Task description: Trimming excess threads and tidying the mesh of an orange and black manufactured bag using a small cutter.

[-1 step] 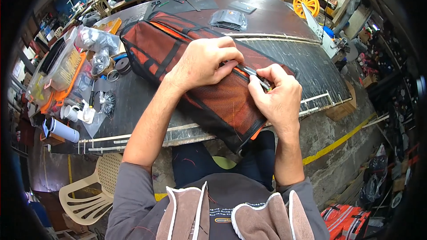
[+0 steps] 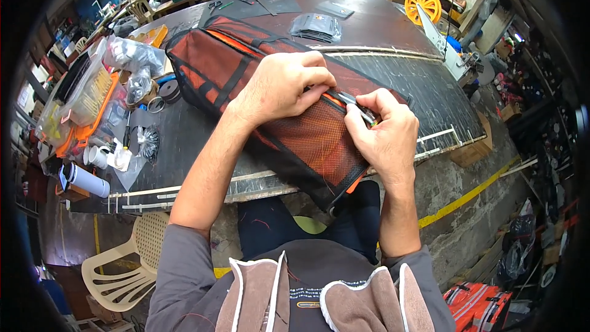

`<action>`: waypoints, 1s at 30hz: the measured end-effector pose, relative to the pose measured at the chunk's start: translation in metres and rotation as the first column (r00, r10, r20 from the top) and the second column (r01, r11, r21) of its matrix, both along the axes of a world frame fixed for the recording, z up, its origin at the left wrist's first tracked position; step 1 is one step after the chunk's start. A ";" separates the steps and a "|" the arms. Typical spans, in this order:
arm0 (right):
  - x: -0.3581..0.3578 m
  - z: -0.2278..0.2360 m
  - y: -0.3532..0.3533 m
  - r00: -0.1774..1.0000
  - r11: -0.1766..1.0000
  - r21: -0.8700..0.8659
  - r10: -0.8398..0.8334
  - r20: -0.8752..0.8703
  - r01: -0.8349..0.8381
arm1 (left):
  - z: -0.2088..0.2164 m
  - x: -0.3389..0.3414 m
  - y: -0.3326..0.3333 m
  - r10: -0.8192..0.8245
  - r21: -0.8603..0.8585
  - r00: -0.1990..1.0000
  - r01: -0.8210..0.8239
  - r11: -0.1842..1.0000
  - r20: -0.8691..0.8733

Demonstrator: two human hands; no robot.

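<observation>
In the head view, the bag (image 2: 310,141) lies slantwise on the bench (image 2: 402,77), its near end over the front edge and above the wearer's lap. The left hand (image 2: 283,86) has thumb and fingers pinched together at the bag's upper seam, beside a strip of orange trim (image 2: 334,99). The right hand (image 2: 386,135) is closed on a small metal tool (image 2: 351,99), its tip near the pinched spot; the fingers hide too much to tell its kind, or whether it touches the cloth.

The bag looks largely made up: panels joined, dark edging and straps on. What seems left is close work along this seam, and I judge it unfinished, since hands and tool are both at it. How much of the seam is done cannot be told.

The bag is long and boxy, with soft, slightly sagging sides. Fine open mesh shows red-orange on the near part; the far end looks smoother, crossed by flat black webbing. The bench top is dark, scuffed and hard, with pale worn strips. On it sit flat, glossy packets (image 2: 316,27), a round dark roll (image 2: 169,90) and a smooth, pale cylindrical bottle (image 2: 89,181).
</observation>
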State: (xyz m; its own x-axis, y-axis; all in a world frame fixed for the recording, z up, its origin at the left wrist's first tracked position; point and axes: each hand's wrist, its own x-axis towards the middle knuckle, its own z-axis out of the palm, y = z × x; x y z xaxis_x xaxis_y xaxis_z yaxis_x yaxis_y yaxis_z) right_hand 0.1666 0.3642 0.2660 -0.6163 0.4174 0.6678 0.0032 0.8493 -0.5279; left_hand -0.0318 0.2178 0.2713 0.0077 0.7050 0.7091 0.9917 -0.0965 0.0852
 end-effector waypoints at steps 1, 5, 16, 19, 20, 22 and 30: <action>0.001 0.000 0.001 1.000 1.000 0.001 -0.003 0.001 0.003 | 0.000 -0.001 0.000 -0.003 0.001 1.000 0.003 1.000 0.001; 0.004 0.001 0.002 1.000 1.000 -0.001 -0.018 0.007 0.018 | 0.003 -0.007 -0.002 0.038 -0.045 0.995 -0.043 0.998 -0.096; 0.004 -0.001 -0.003 1.000 1.000 -0.006 -0.019 -0.001 0.019 | -0.013 -0.004 -0.001 0.114 0.058 0.990 -0.109 0.992 -0.084; 0.004 -0.001 -0.003 1.000 1.000 -0.001 -0.005 0.015 0.005 | -0.015 -0.001 -0.001 0.042 0.151 0.999 -0.037 0.988 -0.034; 0.002 -0.002 -0.003 1.000 1.000 0.028 -0.001 -0.005 0.001 | -0.016 0.002 0.000 0.045 0.176 0.998 -0.051 0.983 0.039; -0.002 -0.004 -0.003 1.000 0.998 0.059 0.003 -0.025 -0.002 | -0.016 0.007 -0.001 0.044 0.201 0.993 -0.065 0.977 0.111; -0.004 0.001 -0.008 0.999 1.000 0.027 -0.003 0.033 0.002 | -0.016 0.005 -0.019 0.027 0.109 0.917 -0.076 0.991 0.398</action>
State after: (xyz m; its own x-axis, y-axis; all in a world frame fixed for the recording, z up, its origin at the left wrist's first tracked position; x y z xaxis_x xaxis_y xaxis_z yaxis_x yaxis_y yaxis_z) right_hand 0.1628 0.3563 0.2673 -0.6371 0.4015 0.6579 0.0227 0.8630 -0.5047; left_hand -0.0265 0.1991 0.2558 -0.3241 0.6068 0.7258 0.8834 -0.0804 0.4617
